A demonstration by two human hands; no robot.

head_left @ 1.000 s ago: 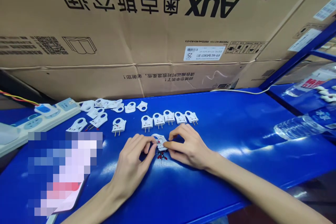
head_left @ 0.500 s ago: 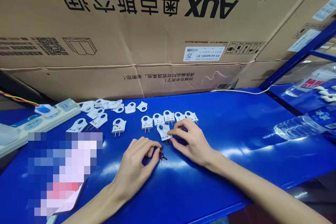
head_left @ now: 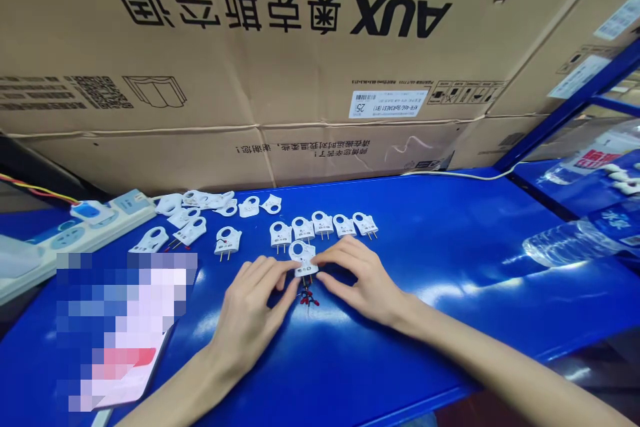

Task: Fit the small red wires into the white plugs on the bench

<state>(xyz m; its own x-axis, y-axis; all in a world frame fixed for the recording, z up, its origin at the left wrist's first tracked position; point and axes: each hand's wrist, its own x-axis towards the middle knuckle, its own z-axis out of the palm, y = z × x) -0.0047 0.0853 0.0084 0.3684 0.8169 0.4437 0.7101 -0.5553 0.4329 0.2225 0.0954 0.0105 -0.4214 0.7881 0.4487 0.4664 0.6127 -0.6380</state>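
A white two-pin plug piece with a ring-shaped top (head_left: 304,268) stands in the middle of the blue table, its pins towards me. My left hand (head_left: 260,297) has thumb and index finger closed at its left edge. On the other edge, my right hand (head_left: 361,275) pinches it between thumb and fingers. Just below the pins lies a small cluster of red-tipped dark parts (head_left: 309,298). Whether a tiny part is also between my left fingertips cannot be seen. Behind, several similar plug pieces (head_left: 323,223) form a row, pins facing me.
More white ring-topped pieces (head_left: 200,199) are heaped at the back left, beside a power strip (head_left: 75,237). A partly pixelated phone (head_left: 145,367) lies at left. A large cardboard box (head_left: 300,80) walls off the back. Water bottles (head_left: 570,240) lie at right.
My right hand has brought the plug piece left and towards me, over the small red-tipped parts. My left fingers have risen from those parts to the plug's left edge.
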